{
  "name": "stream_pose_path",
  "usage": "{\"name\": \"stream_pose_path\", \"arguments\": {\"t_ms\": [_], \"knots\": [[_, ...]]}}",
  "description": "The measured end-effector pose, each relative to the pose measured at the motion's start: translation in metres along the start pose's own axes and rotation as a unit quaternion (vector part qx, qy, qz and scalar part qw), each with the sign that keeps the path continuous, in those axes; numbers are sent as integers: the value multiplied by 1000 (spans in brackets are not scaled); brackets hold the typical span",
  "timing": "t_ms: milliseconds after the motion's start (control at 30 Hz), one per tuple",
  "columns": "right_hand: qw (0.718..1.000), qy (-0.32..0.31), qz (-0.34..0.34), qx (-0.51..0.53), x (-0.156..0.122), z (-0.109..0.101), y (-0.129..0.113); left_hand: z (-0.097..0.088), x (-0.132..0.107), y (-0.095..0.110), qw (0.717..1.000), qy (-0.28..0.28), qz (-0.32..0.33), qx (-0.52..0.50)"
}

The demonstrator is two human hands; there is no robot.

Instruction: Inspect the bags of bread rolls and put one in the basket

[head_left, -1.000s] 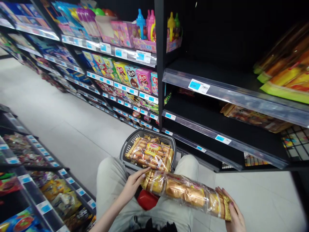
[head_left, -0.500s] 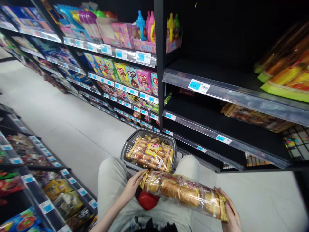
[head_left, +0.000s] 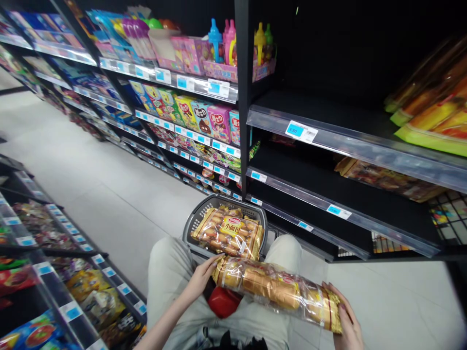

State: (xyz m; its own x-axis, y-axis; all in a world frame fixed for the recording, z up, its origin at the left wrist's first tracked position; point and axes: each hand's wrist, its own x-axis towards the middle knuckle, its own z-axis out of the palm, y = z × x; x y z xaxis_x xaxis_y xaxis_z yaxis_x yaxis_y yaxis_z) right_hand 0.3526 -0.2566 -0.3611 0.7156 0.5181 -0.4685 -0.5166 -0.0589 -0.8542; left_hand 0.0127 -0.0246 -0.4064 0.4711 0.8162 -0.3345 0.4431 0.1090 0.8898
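Taking the middle of the view as the clock's centre, a low shelf rack (head_left: 69, 311) of bagged snacks (head_left: 100, 296) closes in at eight o'clock, with pale floor (head_left: 83, 160) at nine. At eleven stand shelves holding small cartons (head_left: 199, 118) and, higher, colourful toy-like bottles (head_left: 215, 41). Toward seven, the left hand (head_left: 199, 279) grips one end of the long bread package (head_left: 272, 289), fingers along its gold tip. Just inside six, a grey basket (head_left: 187, 232) sits between the knees and the shelving, filled by a gold-edged bread bag (head_left: 228, 232); the long package crosses in front of its near side. A red object (head_left: 223, 302) shows below, at six. The long package slants across the lap toward five, partly covering the right leg (head_left: 286, 253), its far end held in the right hand (head_left: 348, 316). A shelf edge (head_left: 350, 143) runs past three, a brown packet (head_left: 390, 181) lying beneath it; yellow-green packages (head_left: 436, 116) lean at two.
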Motion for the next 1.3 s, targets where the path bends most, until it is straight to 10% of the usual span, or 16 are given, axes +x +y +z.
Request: {"name": "stream_pose_path", "arguments": {"t_ms": [1300], "knots": [[999,-24,-2,24,18,-15,6,2,11,22,999,-1,2,-35]]}}
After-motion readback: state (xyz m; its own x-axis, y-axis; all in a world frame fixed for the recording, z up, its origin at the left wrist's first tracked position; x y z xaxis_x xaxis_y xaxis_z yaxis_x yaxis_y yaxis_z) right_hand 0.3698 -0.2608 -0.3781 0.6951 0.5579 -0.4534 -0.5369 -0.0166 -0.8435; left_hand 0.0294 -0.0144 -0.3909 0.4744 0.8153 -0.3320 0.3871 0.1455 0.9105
